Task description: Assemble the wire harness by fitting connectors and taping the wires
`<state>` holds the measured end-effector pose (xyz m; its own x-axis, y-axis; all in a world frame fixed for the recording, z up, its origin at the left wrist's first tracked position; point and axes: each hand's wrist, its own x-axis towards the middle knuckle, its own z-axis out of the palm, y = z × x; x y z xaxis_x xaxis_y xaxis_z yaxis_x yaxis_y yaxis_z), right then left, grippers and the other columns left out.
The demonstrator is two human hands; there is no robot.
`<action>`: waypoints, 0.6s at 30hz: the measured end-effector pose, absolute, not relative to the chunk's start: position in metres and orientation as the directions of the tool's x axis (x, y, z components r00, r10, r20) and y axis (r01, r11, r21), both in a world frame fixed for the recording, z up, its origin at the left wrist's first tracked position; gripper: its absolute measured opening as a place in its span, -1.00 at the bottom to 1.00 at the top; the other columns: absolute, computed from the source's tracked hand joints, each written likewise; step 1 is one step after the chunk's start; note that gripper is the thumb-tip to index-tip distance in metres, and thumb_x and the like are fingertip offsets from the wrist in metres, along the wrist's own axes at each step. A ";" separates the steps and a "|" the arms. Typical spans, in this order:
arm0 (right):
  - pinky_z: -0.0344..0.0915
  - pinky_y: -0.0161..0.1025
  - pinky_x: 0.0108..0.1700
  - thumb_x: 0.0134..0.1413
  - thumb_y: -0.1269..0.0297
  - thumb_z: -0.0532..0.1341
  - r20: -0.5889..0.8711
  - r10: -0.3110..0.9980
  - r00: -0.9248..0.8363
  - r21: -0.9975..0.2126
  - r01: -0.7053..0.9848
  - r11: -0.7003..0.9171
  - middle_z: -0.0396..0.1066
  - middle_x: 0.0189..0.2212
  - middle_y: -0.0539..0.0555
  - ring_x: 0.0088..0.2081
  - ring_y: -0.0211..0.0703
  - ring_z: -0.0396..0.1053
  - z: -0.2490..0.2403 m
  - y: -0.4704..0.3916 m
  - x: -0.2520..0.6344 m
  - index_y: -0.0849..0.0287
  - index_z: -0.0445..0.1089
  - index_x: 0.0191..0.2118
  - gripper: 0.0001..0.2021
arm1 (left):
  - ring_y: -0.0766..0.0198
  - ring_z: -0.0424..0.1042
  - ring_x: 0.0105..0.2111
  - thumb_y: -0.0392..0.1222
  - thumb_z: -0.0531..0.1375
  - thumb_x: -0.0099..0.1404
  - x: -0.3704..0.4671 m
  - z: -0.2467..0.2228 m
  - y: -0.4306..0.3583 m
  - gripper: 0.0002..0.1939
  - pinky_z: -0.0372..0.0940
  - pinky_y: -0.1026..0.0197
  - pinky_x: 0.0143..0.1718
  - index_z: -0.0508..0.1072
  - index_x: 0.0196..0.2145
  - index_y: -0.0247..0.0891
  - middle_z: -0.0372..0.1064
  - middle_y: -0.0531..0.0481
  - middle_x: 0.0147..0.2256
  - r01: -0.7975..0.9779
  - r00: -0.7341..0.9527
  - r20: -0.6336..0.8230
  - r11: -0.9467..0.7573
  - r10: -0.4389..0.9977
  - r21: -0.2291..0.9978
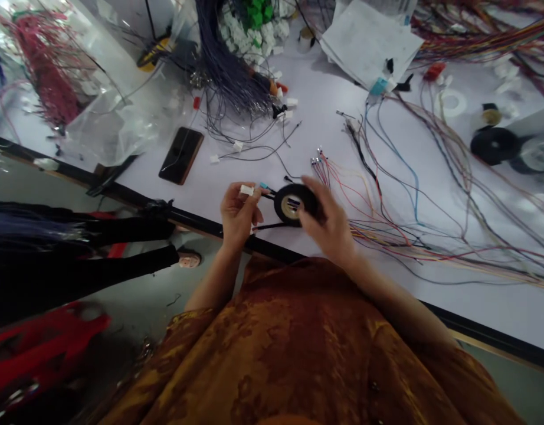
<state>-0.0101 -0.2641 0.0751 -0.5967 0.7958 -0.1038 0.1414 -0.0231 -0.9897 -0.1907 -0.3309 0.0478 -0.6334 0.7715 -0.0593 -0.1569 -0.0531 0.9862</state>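
Black tape roll (298,190), partly covered

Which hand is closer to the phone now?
Left. The left hand, holding a white connector, is to the right of the phone and lower in view; the right hand is farther right, at the tape roll.

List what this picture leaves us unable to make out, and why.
In the head view:
Black roll: right side hidden behind the right hand.
Right hand: blurred; its touch on the roll is unclear.
White connector in the left hand: detail too small to see.
Long wires: some ends cut off by the right edge.
Other person: upper body cut off by the left edge.
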 end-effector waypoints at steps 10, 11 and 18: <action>0.06 -0.38 -0.69 0.03 0.12 0.33 -0.304 0.809 -0.503 -0.947 0.066 -0.314 0.31 -0.45 -0.06 -0.65 -0.40 0.12 0.065 -0.246 -0.045 0.08 0.24 0.01 -0.55 | 0.24 0.53 -0.21 -0.10 0.37 0.18 -0.175 0.070 -0.344 -0.79 0.42 0.17 -0.10 0.48 -0.28 -0.19 0.51 -0.01 -0.31 0.116 -0.517 0.118 -0.068 0.847 0.991; -0.03 -0.41 -0.72 0.01 0.14 0.34 -0.399 0.754 -0.522 -0.894 0.039 -0.447 0.24 -0.53 -0.12 -0.69 -0.43 0.04 0.062 -0.238 -0.048 0.10 0.24 -0.05 -0.59 | 0.24 0.53 -0.20 -0.11 0.37 0.18 -0.175 0.068 -0.346 -0.80 0.41 0.17 -0.09 0.48 -0.28 -0.19 0.50 0.00 -0.31 0.133 -0.515 0.132 -0.074 0.847 0.988; -0.17 -0.48 -0.73 -0.10 0.26 0.27 -0.515 0.735 -0.441 -0.737 -0.210 -0.642 0.19 -0.61 -0.21 -0.73 -0.51 -0.05 0.045 -0.230 -0.020 0.11 0.25 -0.22 -0.73 | 0.37 0.51 -0.36 -0.06 0.45 0.04 -0.184 0.032 -0.331 -0.68 0.43 0.33 -0.32 0.51 -0.26 -0.15 0.49 0.07 -0.33 -0.390 -0.553 -0.182 -0.060 0.813 0.919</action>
